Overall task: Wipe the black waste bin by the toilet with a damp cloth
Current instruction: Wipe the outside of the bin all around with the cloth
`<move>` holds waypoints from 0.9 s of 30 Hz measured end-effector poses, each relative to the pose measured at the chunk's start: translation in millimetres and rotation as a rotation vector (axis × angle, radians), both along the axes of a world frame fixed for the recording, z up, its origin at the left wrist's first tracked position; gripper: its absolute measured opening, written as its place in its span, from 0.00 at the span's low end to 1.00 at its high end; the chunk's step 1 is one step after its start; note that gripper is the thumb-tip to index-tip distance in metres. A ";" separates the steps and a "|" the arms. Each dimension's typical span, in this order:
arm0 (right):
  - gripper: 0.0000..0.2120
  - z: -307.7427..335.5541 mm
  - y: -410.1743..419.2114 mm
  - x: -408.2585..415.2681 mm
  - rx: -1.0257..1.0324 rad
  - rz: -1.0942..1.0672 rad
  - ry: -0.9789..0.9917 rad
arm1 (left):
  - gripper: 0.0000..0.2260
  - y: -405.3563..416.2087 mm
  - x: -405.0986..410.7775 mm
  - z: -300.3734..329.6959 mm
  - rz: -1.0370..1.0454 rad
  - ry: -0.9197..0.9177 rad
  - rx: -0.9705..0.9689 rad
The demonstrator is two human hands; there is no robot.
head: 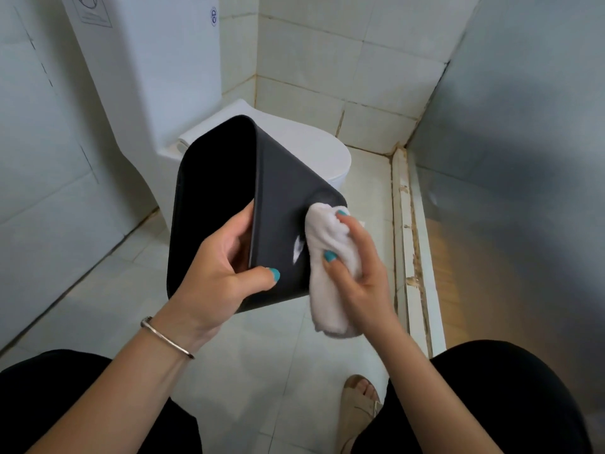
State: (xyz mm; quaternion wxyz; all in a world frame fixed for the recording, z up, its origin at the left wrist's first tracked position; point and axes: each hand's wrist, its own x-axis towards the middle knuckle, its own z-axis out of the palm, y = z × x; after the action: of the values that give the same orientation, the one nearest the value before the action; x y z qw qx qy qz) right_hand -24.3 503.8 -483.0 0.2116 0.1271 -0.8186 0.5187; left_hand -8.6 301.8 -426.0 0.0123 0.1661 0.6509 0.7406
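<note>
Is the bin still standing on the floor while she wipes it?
No, the left hand holds the black bin tipped in the air by its rim while the right hand presses the cloth against its side.

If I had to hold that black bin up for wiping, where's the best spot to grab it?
Probably the rim at the open mouth, from the near side, as the left hand does now: fingers inside, thumb on the outer wall. The black bin is held up tilted with its mouth to the left, and its walls look smooth and broad, so the thin edge is the easiest thing to pinch. That leaves the outside free for the white cloth.
</note>
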 end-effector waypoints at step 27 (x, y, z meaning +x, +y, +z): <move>0.24 12.7 -11.3 6.1 0.039 -0.072 0.044 | 0.34 0.1 3.6 0.8 -0.013 -0.006 0.054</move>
State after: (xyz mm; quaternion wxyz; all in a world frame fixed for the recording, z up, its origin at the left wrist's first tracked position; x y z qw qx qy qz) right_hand -18.3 492.6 -470.2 0.2455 0.1129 -0.8277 0.4918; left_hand -5.0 301.9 -425.2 0.0148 0.1682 0.6297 0.7582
